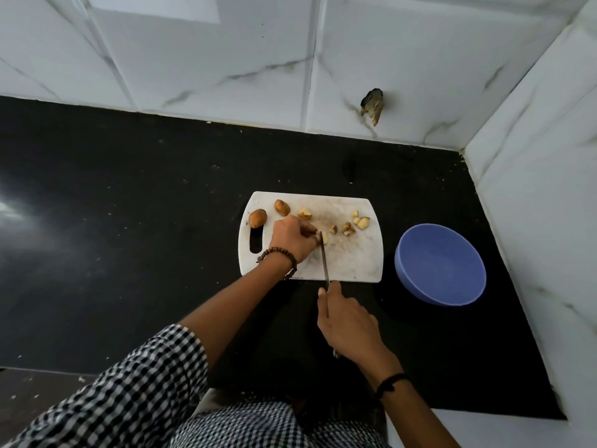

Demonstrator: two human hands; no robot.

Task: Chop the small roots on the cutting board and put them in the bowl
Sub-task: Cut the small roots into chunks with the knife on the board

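Blue bowl point(441, 265) is empty; pieces point(348, 228) dot the board point(352, 260), two roots point(257, 218) at its far-left corner are whole, left hand point(290, 240) pinches a third root point(324, 237), right hand point(347, 321) grips the knife point(324, 263).

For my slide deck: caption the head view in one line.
Left hand pins a root piece on the white cutting board; right hand cuts it with a knife, blue bowl alongside.

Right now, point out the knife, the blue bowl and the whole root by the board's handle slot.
knife point(324, 260): head view, middle of the blade.
blue bowl point(439, 266): head view, bare inner wall.
whole root point(257, 218): head view, centre of its skin.
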